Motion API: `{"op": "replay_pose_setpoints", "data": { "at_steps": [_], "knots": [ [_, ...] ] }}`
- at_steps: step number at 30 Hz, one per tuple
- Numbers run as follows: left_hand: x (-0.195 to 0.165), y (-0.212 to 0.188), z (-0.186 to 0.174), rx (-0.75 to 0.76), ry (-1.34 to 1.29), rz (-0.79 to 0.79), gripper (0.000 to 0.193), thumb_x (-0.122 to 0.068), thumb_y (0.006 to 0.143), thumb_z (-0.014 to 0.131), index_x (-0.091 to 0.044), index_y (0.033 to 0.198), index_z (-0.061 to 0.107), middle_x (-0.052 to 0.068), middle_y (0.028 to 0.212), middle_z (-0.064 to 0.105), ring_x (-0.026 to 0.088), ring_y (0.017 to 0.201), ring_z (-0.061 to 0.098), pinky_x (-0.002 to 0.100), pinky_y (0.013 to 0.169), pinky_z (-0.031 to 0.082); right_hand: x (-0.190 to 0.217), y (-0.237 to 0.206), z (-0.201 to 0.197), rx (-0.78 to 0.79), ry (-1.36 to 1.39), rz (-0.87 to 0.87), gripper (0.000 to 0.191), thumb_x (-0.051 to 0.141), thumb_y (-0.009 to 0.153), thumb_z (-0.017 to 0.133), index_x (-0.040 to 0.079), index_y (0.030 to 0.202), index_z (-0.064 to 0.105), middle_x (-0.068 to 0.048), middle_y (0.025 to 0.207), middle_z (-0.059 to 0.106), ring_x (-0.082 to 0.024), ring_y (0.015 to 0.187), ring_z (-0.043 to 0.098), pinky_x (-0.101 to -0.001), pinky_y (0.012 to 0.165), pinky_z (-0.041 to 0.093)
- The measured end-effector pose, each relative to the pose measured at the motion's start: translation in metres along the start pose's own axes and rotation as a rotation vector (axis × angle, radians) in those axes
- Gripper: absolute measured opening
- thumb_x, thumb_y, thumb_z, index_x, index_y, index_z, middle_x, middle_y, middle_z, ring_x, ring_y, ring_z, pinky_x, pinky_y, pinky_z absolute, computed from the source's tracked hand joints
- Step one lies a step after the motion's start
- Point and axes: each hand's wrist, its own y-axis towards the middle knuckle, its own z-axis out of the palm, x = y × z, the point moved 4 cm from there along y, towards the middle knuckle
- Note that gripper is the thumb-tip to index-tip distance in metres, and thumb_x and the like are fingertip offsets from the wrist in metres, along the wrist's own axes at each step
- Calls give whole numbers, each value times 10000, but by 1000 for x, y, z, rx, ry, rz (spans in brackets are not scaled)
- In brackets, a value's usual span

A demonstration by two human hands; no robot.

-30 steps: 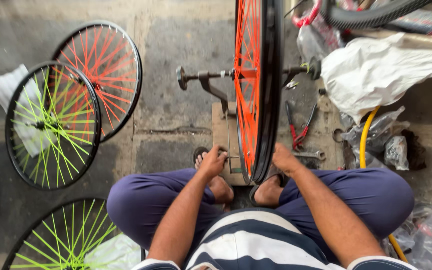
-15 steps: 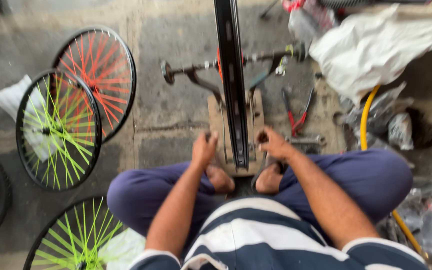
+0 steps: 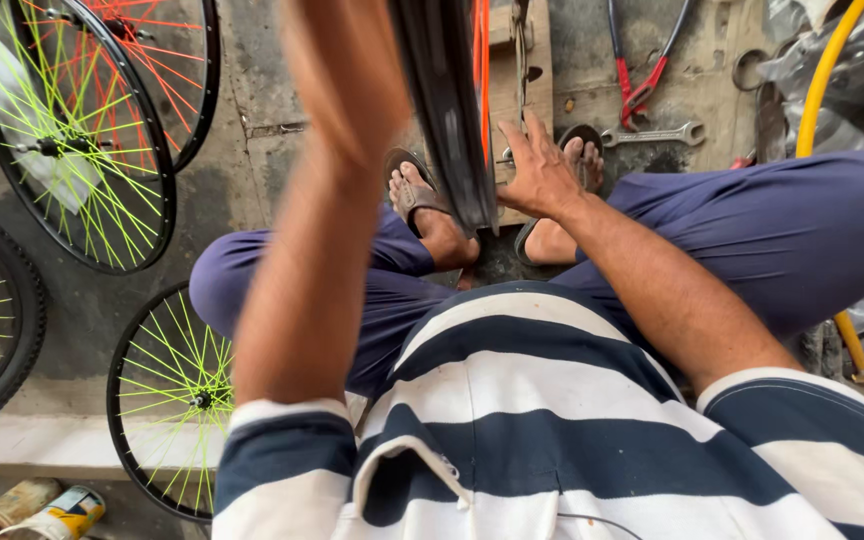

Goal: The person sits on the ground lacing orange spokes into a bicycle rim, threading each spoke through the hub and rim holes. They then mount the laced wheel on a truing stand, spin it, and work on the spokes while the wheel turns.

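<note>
A bicycle wheel with a black tyre and orange spokes stands upright between my knees, seen edge on, in front of a wooden stand. My right hand lies against the wheel's right side near its bottom, fingers straight and apart. My left forearm is raised along the wheel's left side and runs out of the top of the picture, so that hand is hidden. My sandalled feet rest beside the wheel's base.
Red-handled pliers and a spanner lie on the floor at the right, by a yellow hose. Wheels with green spokes and orange spokes lie at the left. Two cans sit at bottom left.
The view has dropped closer to my lap. My left arm has risen from the wheel's bottom up past the top edge. My right hand stays low at the wheel.
</note>
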Motion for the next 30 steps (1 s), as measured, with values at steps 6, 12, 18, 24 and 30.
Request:
{"op": "replay_pose_setpoints", "data": {
  "at_steps": [6, 12, 18, 24, 30],
  "knots": [
    [75, -163, 22, 268, 217, -435, 328, -340, 1132, 482, -45, 1086, 617, 48, 935, 641, 165, 845, 583, 333, 768, 510, -13, 6, 5, -9, 52, -20, 1015, 535, 690, 847, 91, 1513, 453, -320, 1549, 310, -468, 1334, 477, -517, 1121, 407],
    [100, -165, -23, -59, 39, -477, 313, -335, 1129, 478, -44, 1115, 594, 44, 958, 657, 132, 837, 580, 290, 764, 512, -18, 4, 5, -8, 21, -26, 1007, 513, 701, 863, 59, 1506, 463, -308, 1514, 354, -504, 1369, 442, -508, 1138, 395],
    [55, -156, -17, -11, -49, -415, 362, -381, 1133, 486, -41, 1185, 601, 35, 1004, 644, 119, 927, 600, 283, 847, 518, -18, 2, 3, 6, 49, -19, 991, 532, 721, 852, 38, 1487, 464, -321, 1513, 334, -504, 1349, 439, -509, 1125, 386],
    [32, -154, -12, 13, -85, -352, 401, -409, 1141, 483, -31, 1229, 583, 44, 1070, 620, 114, 990, 573, 276, 914, 500, -16, 3, 2, 16, 27, -1, 992, 555, 723, 821, 51, 1498, 462, -309, 1529, 331, -489, 1370, 440, -502, 1140, 384],
    [-5, -140, -9, 25, -241, -272, 465, -437, 1145, 468, -7, 1311, 532, 69, 1147, 627, 133, 1084, 593, 290, 1000, 496, -12, 2, -1, 86, 8, 78, 1053, 661, 699, 772, 76, 1507, 433, -292, 1568, 290, -458, 1416, 388, -515, 1152, 360]
  ]
}}
